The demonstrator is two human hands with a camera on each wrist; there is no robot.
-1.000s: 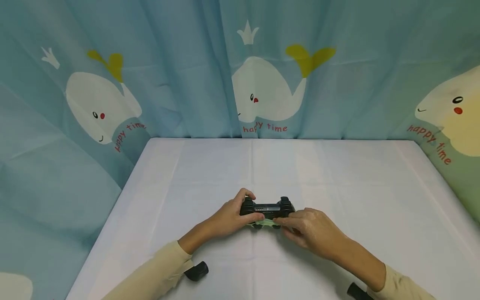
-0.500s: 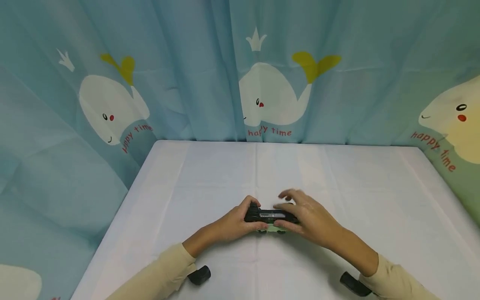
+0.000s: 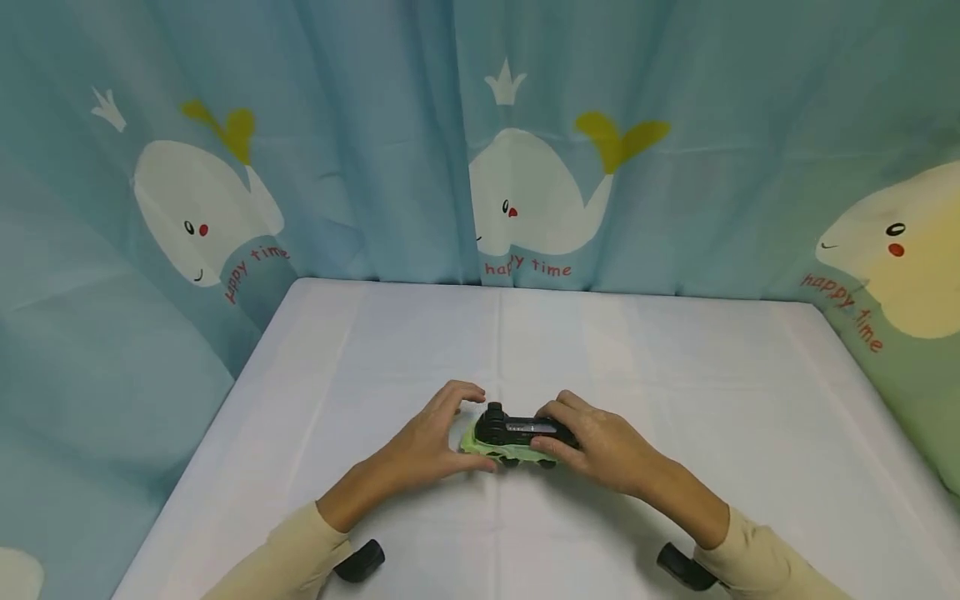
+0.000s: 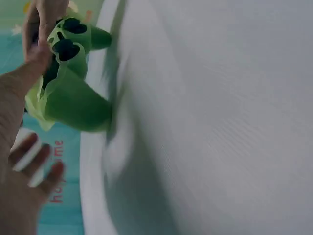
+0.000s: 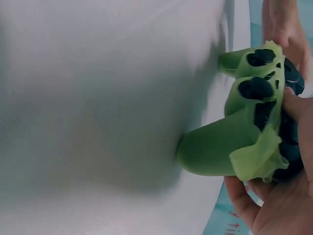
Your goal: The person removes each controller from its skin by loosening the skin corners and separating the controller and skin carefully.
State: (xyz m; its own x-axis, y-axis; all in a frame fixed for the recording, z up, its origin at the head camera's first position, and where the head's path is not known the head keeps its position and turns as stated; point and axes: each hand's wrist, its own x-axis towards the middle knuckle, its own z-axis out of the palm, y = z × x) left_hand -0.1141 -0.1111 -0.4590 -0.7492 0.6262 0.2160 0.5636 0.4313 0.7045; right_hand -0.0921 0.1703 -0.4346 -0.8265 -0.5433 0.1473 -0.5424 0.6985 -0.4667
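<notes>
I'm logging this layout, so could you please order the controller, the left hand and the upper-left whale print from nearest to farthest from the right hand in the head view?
1. Controller: held in the right hand.
2. Left hand: to the controller's left.
3. Whale print: upper left, on the curtain.

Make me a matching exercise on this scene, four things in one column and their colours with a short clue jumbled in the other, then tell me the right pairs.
Things:
1. Game controller
2. Controller cover
3. Sleeves
4. Tabletop

Descriptions:
A. Beige, on both arms
B. White, beneath the hands
C. Black, held by the right hand
D. Green, with holes in it

Right pairs: 1-C, 2-D, 3-A, 4-B.
</notes>
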